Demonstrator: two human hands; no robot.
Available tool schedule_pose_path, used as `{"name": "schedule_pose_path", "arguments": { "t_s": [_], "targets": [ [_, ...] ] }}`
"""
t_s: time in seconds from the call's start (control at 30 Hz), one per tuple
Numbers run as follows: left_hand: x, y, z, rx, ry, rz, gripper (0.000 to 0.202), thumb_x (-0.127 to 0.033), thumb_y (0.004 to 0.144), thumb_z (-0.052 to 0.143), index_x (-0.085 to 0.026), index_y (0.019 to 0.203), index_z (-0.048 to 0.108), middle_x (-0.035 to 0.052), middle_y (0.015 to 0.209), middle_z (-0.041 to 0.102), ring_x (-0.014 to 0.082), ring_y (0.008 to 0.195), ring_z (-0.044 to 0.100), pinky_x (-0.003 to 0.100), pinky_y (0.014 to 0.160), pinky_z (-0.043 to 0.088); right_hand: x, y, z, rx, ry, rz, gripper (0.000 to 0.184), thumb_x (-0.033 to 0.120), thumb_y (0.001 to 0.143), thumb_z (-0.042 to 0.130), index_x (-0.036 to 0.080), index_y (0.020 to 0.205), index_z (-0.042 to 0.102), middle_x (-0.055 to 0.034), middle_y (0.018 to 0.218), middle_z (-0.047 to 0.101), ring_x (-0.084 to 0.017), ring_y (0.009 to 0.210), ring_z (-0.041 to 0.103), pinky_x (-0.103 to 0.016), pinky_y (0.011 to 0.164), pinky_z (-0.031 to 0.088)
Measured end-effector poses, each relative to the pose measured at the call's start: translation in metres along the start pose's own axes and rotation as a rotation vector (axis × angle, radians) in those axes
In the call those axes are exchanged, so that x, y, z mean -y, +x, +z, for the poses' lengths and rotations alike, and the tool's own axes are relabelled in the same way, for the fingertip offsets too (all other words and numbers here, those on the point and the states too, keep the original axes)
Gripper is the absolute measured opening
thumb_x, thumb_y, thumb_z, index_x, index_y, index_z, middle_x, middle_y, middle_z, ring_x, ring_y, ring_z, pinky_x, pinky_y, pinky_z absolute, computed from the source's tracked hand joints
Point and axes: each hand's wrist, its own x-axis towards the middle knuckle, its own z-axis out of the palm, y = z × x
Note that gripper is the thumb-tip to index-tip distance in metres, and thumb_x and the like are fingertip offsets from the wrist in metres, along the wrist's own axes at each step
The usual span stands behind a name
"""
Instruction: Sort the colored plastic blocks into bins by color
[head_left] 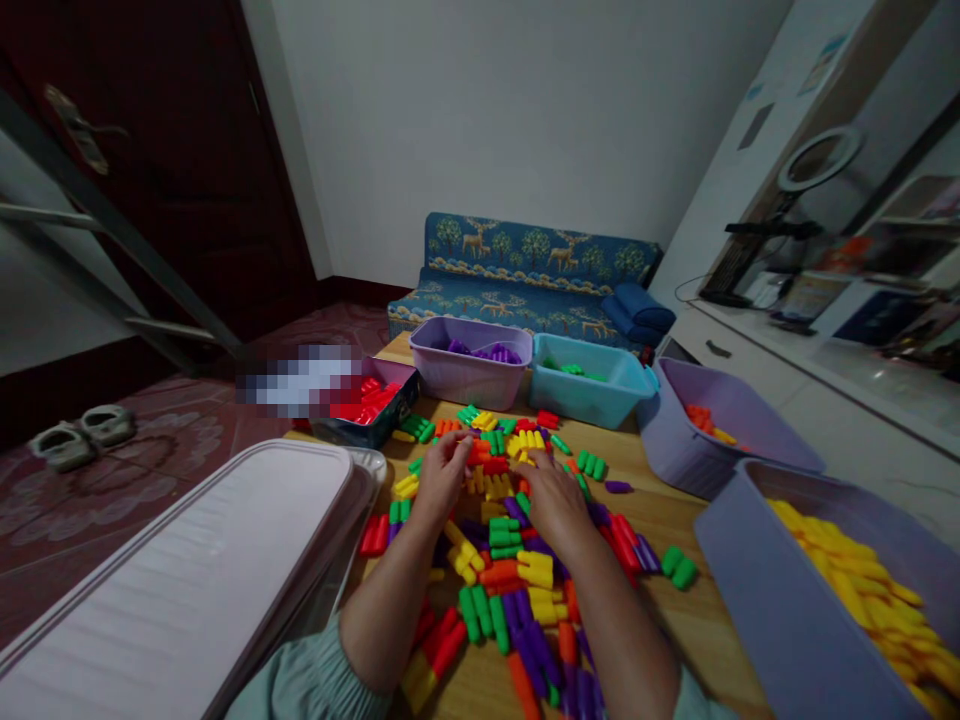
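Finger-shaped plastic building blocks in red, yellow, green, purple and orange lie heaped over the wooden table (679, 515), several joined in rows. My left hand (444, 470) is among them, its fingers bent in beside red blocks (491, 464); whatever lies between the fingertips is too small to make out. To its right, my right hand (553, 492) reaches over the heap with its fingers apart, the tips close to yellow blocks (527, 440). Green joined blocks (484, 612) and purple ones (531, 640) lie between my forearms.
Along the far side stand a lilac bin (469, 375) of purple blocks, a turquoise bin (589, 390) with green ones and a dark box (394, 410) with red ones. Lilac bins with orange (667, 450) and yellow blocks (739, 560) stand right. Pale lids (187, 560) lie left.
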Motion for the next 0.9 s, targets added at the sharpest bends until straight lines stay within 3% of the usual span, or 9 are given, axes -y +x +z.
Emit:
{"name": "schedule_pose_path", "arguments": {
  "t_s": [0.13, 0.23, 0.37, 0.47, 0.53, 0.63, 0.73, 0.9],
  "targets": [
    [-0.001, -0.002, 0.0, 0.04, 0.004, 0.009, 0.039, -0.045, 0.08, 0.057, -0.013, 0.1, 0.067, 0.0002, 0.066, 0.06, 0.0107, 0.049, 0.051, 0.021, 0.047, 0.041, -0.001, 0.002, -0.004, -0.048, 0.072, 0.006, 0.043, 0.0, 0.074, 0.047, 0.023, 0.107, 0.064, -0.0074, 0.11, 0.062, -0.021, 0.098, 0.06, -0.031, 0.083, 0.041],
    [-0.006, -0.005, 0.002, 0.071, -0.061, -0.003, 0.041, -0.045, 0.076, 0.063, -0.013, 0.101, 0.066, 0.0023, 0.076, 0.061, 0.0118, 0.055, 0.055, 0.022, 0.047, 0.045, -0.001, 0.007, -0.006, -0.175, 0.258, 0.065, 0.033, 0.008, 0.076, 0.05, 0.02, 0.104, 0.062, -0.0095, 0.106, 0.063, -0.022, 0.097, 0.06, -0.032, 0.084, 0.042],
    [-0.011, -0.007, 0.006, 0.139, -0.167, -0.032, 0.044, -0.043, 0.073, 0.068, -0.014, 0.105, 0.063, 0.0008, 0.072, 0.059, 0.0133, 0.061, 0.058, 0.022, 0.051, 0.047, 0.0, 0.016, -0.005, -0.344, 0.866, 0.129, 0.032, 0.029, 0.081, 0.049, 0.018, 0.11, 0.058, -0.0097, 0.107, 0.064, -0.021, 0.089, 0.063, -0.033, 0.078, 0.046],
    [-0.012, -0.009, 0.007, 0.221, -0.23, -0.065, 0.05, -0.043, 0.074, 0.069, -0.016, 0.114, 0.059, 0.0018, 0.076, 0.062, 0.0144, 0.067, 0.061, 0.021, 0.055, 0.047, 0.001, 0.021, 0.001, -0.29, 1.349, 0.223, 0.042, 0.04, 0.078, 0.05, 0.017, 0.111, 0.058, -0.0065, 0.093, 0.069, -0.018, 0.067, 0.065, -0.029, 0.062, 0.046],
    [-0.012, -0.01, 0.008, 0.267, -0.252, -0.075, 0.055, -0.044, 0.074, 0.07, -0.016, 0.119, 0.056, 0.0024, 0.077, 0.063, 0.0149, 0.069, 0.062, 0.021, 0.057, 0.046, 0.002, 0.022, 0.006, -0.233, 1.508, 0.273, 0.044, 0.04, 0.072, 0.055, 0.015, 0.108, 0.062, -0.0048, 0.08, 0.07, -0.018, 0.062, 0.064, -0.027, 0.057, 0.043],
    [-0.013, -0.011, 0.008, 0.275, -0.261, -0.079, 0.056, -0.046, 0.072, 0.072, -0.015, 0.117, 0.058, 0.003, 0.077, 0.065, 0.0144, 0.068, 0.062, 0.021, 0.057, 0.045, 0.003, 0.022, 0.01, -0.197, 1.595, 0.277, 0.044, 0.036, 0.067, 0.061, 0.015, 0.105, 0.066, -0.0032, 0.067, 0.07, -0.018, 0.061, 0.064, -0.026, 0.055, 0.042],
    [-0.014, -0.011, 0.008, 0.243, -0.257, -0.076, 0.053, -0.046, 0.072, 0.072, -0.014, 0.112, 0.06, 0.0029, 0.076, 0.065, 0.0123, 0.065, 0.06, 0.02, 0.056, 0.044, 0.008, 0.02, 0.008, -0.175, 1.646, 0.286, 0.047, 0.04, 0.07, 0.061, 0.016, 0.109, 0.065, -0.004, 0.071, 0.071, -0.018, 0.06, 0.065, -0.026, 0.054, 0.043],
    [-0.014, -0.009, 0.009, 0.239, -0.257, -0.056, 0.053, -0.046, 0.07, 0.073, -0.013, 0.11, 0.061, -0.0011, 0.067, 0.061, 0.0098, 0.058, 0.056, 0.019, 0.054, 0.043, 0.015, 0.018, 0.007, -0.207, 1.497, 0.28, 0.052, 0.049, 0.067, 0.069, 0.016, 0.107, 0.064, -0.0036, 0.075, 0.071, -0.017, 0.058, 0.063, -0.022, 0.047, 0.039]
  ]
}}
